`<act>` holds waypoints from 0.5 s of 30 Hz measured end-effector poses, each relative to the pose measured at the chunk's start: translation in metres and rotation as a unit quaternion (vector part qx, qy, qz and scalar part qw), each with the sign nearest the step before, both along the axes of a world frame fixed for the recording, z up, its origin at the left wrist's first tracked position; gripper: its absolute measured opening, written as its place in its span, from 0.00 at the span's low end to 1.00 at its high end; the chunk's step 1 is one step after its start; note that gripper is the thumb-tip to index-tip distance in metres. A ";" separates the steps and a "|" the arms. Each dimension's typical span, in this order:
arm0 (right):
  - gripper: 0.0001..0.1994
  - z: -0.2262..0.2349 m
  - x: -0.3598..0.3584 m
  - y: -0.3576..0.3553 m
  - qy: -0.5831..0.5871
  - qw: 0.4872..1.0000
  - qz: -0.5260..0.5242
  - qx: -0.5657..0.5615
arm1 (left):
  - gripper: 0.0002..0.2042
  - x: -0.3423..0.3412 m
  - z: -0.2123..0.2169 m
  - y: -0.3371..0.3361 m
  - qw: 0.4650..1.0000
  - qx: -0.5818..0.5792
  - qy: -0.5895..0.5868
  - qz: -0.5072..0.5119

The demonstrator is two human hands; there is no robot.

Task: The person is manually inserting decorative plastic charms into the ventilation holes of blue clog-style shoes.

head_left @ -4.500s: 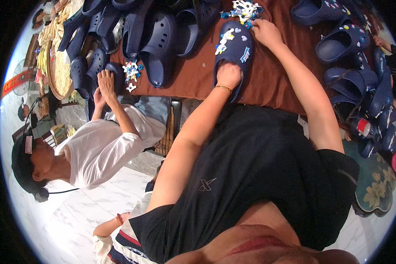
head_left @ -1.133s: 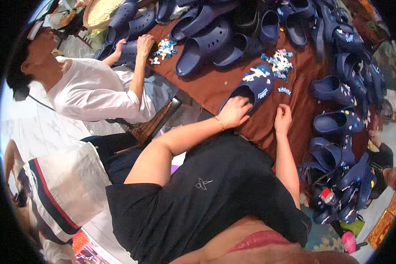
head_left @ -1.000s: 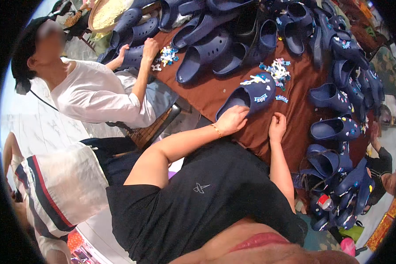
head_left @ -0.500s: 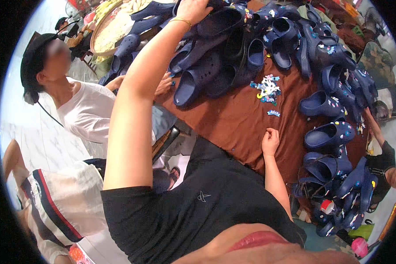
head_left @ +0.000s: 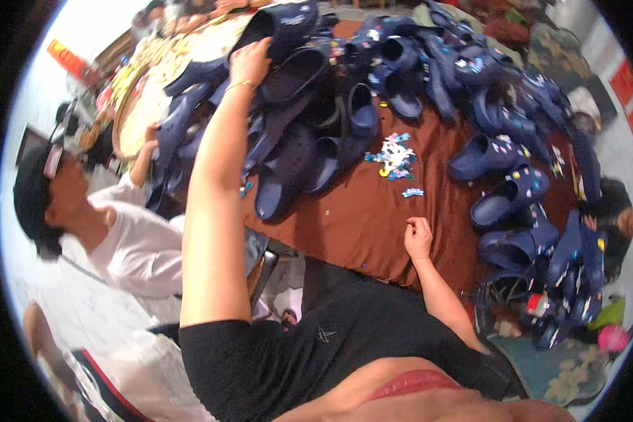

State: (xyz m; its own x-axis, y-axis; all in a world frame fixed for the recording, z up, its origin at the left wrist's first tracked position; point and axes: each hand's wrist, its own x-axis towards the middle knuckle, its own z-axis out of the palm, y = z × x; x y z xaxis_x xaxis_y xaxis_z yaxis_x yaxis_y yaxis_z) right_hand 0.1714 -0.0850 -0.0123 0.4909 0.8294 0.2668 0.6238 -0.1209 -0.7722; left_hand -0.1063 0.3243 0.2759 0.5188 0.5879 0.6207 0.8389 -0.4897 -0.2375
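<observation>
A person's left hand grasps a navy clog by its near edge, arm stretched to the upper left of the frame. The clog sits at the top of the frame, left of center, above a crowd of other dark shoes; whether it rests on them cannot be told. A thin bracelet rings the wrist of that arm.

The right hand, right of center, lies at the brown cloth with its fingers loosely curled; whether they close on anything cannot be told. Just above it in the frame is a single blue-and-white charm, and beyond that a small heap of charms in white, blue and yellow.

Plain clogs line the left side of the cloth, while decorated clogs, dotted with colored pieces, curve down the right. At left, a co-worker in a white top and dark cap has one hand raised beside the plain shoes. A round tray of pale pieces stands at the upper left. At the lower right lies a green, flower-patterned surface, near a pink object.
</observation>
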 end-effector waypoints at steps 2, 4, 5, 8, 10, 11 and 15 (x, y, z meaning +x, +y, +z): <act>0.06 0.004 0.002 0.000 0.019 1.000 0.025 0.002 | 0.26 0.001 0.009 -0.007 0.998 -0.065 -0.015 0.015; 0.07 -0.003 0.014 0.006 0.024 0.998 0.030 0.056 | 0.28 0.004 0.013 -0.019 0.998 -0.066 0.002 0.022; 0.07 0.003 0.016 0.012 0.095 0.995 0.022 0.033 | 0.29 -0.004 0.009 -0.021 0.999 -0.039 -0.001 0.025; 0.06 0.027 0.053 0.029 0.050 0.994 -0.025 0.092 | 0.29 -0.004 0.003 -0.026 0.999 -0.004 0.023 0.031; 0.07 0.053 0.084 0.036 -0.034 0.989 -0.087 0.118 | 0.29 -0.006 -0.004 -0.026 0.999 0.002 0.039 0.033; 0.08 0.061 0.101 0.037 -0.023 0.984 -0.125 0.126 | 0.28 -0.002 -0.007 -0.028 0.998 0.011 0.055 0.037; 0.21 0.100 0.157 0.031 -0.263 0.907 -0.306 0.118 | 0.25 -0.009 -0.007 -0.049 0.996 0.019 0.059 0.062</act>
State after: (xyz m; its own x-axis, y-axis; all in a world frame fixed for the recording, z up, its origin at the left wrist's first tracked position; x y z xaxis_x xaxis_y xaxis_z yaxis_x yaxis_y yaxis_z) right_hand 0.3286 -0.0541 0.0879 0.5931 0.3341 0.7325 0.7857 -0.4388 -0.4360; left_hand -0.1153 0.2753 0.2685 0.5153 0.6282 0.5829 0.8570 -0.3733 -0.3553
